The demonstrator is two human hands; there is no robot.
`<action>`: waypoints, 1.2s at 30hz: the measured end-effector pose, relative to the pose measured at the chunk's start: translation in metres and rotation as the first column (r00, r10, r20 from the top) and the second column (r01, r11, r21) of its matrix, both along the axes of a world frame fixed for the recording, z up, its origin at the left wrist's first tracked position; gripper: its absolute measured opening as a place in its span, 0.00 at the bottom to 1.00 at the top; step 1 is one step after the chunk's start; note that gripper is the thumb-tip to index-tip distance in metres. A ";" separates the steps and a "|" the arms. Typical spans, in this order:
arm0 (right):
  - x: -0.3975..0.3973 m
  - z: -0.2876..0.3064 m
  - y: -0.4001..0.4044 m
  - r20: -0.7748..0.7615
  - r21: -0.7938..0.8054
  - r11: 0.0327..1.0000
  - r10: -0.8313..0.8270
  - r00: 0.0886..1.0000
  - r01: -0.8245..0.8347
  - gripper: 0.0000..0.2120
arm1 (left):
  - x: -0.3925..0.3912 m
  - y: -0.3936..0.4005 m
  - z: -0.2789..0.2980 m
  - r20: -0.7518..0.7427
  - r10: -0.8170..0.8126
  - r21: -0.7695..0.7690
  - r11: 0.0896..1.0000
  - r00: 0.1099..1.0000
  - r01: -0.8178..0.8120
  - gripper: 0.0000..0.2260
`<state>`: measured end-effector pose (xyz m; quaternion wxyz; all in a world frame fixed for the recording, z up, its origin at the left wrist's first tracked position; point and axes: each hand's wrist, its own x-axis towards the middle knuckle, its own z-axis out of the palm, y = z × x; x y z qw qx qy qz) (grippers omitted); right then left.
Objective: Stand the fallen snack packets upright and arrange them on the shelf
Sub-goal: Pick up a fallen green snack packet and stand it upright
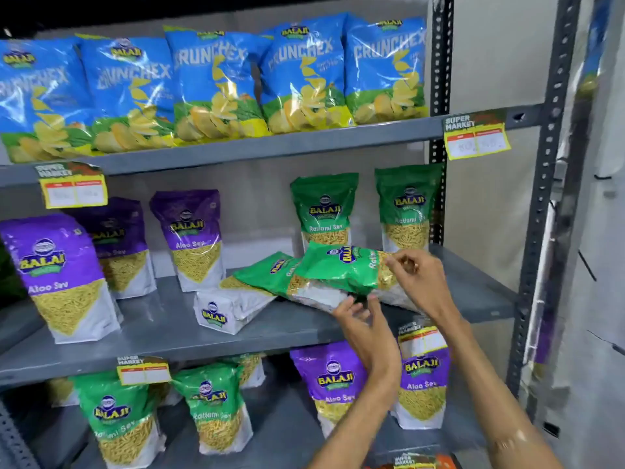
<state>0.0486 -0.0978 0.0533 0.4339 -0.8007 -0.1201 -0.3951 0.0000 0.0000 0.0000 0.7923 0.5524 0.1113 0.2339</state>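
Observation:
Two green Ratlami Sev packets lie fallen on the middle shelf [169,319]. The upper fallen packet [338,265] rests tilted across the lower fallen packet [250,286], whose white base points toward me. My right hand [416,279] pinches the upper packet's right end. My left hand [362,319] has its fingers apart at that packet's lower front edge, touching or nearly touching it. Two green packets stand upright behind: one [324,208] at centre-right and another [406,208] by the post.
Three purple Aloo Sev packets [61,275] stand at the left of the middle shelf. Blue Crunchex bags [216,82] fill the top shelf. Green and purple packets [209,411] stand on the lower shelf. A grey perforated upright [544,198] bounds the right side.

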 end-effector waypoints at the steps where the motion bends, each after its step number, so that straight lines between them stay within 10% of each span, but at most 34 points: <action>1: 0.015 0.002 -0.009 -0.008 -0.034 0.999 -0.021 1.000 0.021 0.09 | 0.011 -0.008 0.003 -0.081 -0.048 -0.086 0.995 0.996 0.041 0.18; 4: 0.054 0.021 -0.027 -0.215 -0.153 0.986 -0.103 0.971 0.070 0.20 | 0.030 -0.023 0.012 -0.248 -0.194 -0.266 0.956 0.949 0.126 0.44; 7: 0.074 0.036 -0.028 -0.472 -0.238 0.970 -0.068 0.879 -0.053 0.39 | 0.050 -0.033 0.012 -0.233 -0.280 -0.366 0.913 0.931 0.183 0.40; 12: 0.085 0.049 -0.025 -0.810 -0.265 0.926 -0.062 0.583 -0.269 0.43 | 0.060 -0.034 0.020 -0.196 -0.359 -0.359 0.892 0.912 0.274 0.37; 21: 0.044 0.012 -0.052 -0.759 0.013 0.920 0.265 0.594 -0.392 0.55 | 0.028 0.014 -0.005 -0.003 -0.348 -0.011 0.937 0.937 0.348 0.16; 26: -0.069 -0.003 -0.008 -0.604 0.113 0.886 0.421 0.677 -0.450 0.12 | -0.012 0.066 -0.008 0.099 -0.390 0.217 0.906 0.915 0.363 0.19; 36: -0.162 -0.005 0.058 -0.191 0.383 0.857 0.438 0.879 -0.343 0.42 | -0.105 0.122 0.048 0.286 -0.351 0.329 0.910 0.892 0.252 0.30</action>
